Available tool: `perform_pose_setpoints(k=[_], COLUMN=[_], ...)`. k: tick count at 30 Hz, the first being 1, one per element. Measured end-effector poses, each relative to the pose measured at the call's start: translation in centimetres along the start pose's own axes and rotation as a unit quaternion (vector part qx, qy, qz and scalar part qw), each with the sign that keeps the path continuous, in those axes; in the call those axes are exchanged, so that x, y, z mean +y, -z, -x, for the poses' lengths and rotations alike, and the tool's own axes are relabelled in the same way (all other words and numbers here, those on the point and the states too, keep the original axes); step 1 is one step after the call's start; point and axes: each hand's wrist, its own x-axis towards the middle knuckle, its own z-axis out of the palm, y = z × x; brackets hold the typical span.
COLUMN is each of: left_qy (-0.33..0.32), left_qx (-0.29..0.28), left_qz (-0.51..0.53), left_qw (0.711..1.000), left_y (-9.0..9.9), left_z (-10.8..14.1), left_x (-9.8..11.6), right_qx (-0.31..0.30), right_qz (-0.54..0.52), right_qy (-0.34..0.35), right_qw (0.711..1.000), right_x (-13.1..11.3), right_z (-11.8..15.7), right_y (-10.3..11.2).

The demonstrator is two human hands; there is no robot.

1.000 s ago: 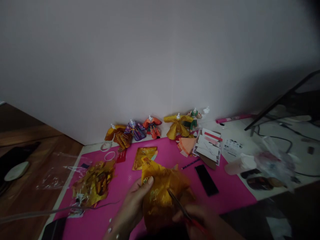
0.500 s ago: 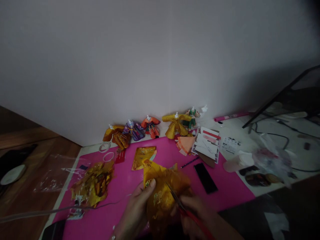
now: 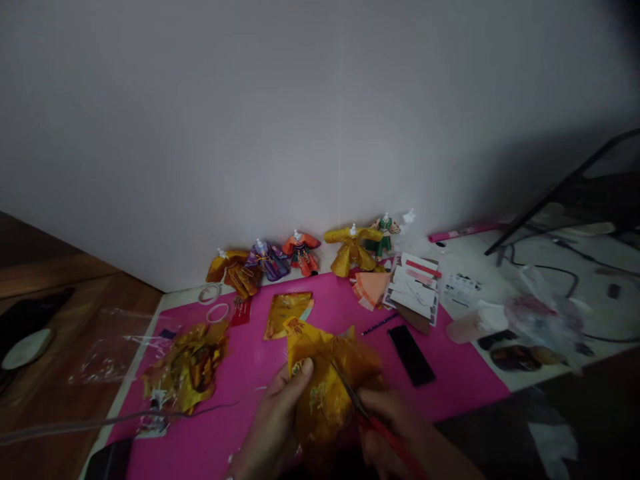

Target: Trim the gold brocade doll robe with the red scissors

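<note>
A piece of yellow-gold patterned fabric (image 3: 320, 400) is pinched in my left hand (image 3: 280, 410), the thumb lying over its left edge. My right hand (image 3: 387, 420) is closed round a pair of scissors (image 3: 370, 421) with red handles. Their blades point up and left and lie against the middle of the fabric; whether they are parted is too dim to tell. Just beyond the held fabric, a smaller flat gold piece (image 3: 287, 313) rests on the pink mat (image 3: 250, 373). The lower end of the fabric hangs towards me in shadow.
Small dressed figures, one in gold (image 3: 353, 250), stand along the wall. Crumpled gold scraps (image 3: 193, 367) lie to the left. On the right are a black phone (image 3: 413, 355), papers (image 3: 415, 290), a bottle (image 3: 477, 323) and a plastic bag (image 3: 543, 307). A cable (image 3: 125, 420) crosses the left side.
The fabric and my left hand have shifted very slightly to the right. The scissors stay at the fabric in nearly the same position.
</note>
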Motion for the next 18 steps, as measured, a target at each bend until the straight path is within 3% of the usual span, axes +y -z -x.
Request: perform_pose_setpoints(k=[4,11,18], left_qy=[0.000,0.006,-0.005], left_qx=[0.007,-0.003,0.003], left_qz=[0.010,0.015,0.041], left_qw=[1.000,1.000,0.999], left_y=[-0.1,-0.3,-0.7], left_z=[0.3,0.4,0.8], left_x=[0.1,0.2,0.4], right_qx=[-0.021,-0.011,-0.018], right_qz=[-0.033,-0.003,-0.003], right_qy=[0.001,-0.001,0.038], right_qw=[0.999,1.000,0.999], right_x=[0.3,-0.4,1.3], right_z=[-0.5,-0.1,-0.6], right_y=[-0.2,-0.2,-0.3])
